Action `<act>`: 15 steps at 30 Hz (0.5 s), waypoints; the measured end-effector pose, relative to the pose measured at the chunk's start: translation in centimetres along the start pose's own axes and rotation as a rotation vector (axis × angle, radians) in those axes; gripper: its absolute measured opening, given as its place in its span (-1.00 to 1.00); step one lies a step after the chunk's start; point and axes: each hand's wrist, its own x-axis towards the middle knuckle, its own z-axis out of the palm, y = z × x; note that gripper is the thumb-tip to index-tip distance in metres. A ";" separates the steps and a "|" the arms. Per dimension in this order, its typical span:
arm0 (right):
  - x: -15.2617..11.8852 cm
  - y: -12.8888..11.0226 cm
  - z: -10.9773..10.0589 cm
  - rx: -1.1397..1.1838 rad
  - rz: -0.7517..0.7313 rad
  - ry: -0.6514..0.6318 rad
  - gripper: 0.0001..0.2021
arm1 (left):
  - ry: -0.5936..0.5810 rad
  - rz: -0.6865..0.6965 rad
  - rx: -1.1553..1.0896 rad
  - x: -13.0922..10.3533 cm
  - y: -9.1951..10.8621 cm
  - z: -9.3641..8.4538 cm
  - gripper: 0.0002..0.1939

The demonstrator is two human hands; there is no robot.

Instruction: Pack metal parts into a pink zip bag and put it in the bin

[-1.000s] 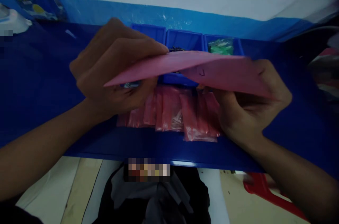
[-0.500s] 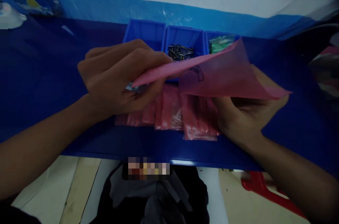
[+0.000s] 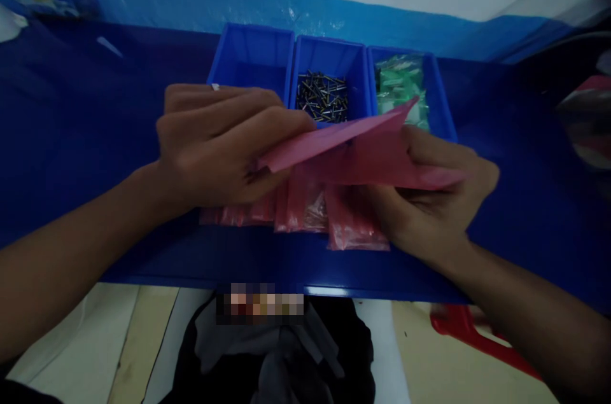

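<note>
Pink bag [image 3: 363, 153] pinched btwn left hand [image 3: 219, 146] & right hand [image 3: 429, 200].

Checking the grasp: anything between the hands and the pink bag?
Nothing visible. Left hand pinches the pink bag at its left end; right hand holds it from beneath, both touching it directly.

Three bins [image 3: 252, 57] side by side at the worktop's [image 3: 71, 137] rear; screws [image 3: 321, 95] in the middle one, packets [image 3: 401, 83] in the right; bags [image 3: 305, 210] spread before them.
</note>
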 end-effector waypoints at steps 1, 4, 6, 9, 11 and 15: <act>0.0 -0.2 -0.1 -0.007 0.003 -0.040 -0.78 | -0.014 0.100 0.050 0.0 -0.2 0.2 -0.85; -0.3 -0.6 -0.2 -0.050 -0.010 -0.172 -0.76 | -0.032 0.307 0.205 -0.3 -0.8 0.7 -0.79; -0.5 -0.6 -0.3 -0.098 -0.033 -0.238 -0.78 | -0.049 0.327 0.236 -0.5 -1.0 1.0 -0.76; -0.9 -0.3 -0.1 -0.171 -0.154 -0.270 -0.83 | -0.058 0.346 0.186 -0.7 -1.1 1.2 -0.77; -1.1 -0.1 0.1 -0.229 -0.257 -0.295 -0.85 | -0.079 0.338 0.143 -0.9 -1.0 1.3 -0.76; -1.4 -0.1 0.3 -0.319 -0.345 -0.341 -0.80 | -0.091 0.331 0.118 -1.0 -0.8 1.2 -0.78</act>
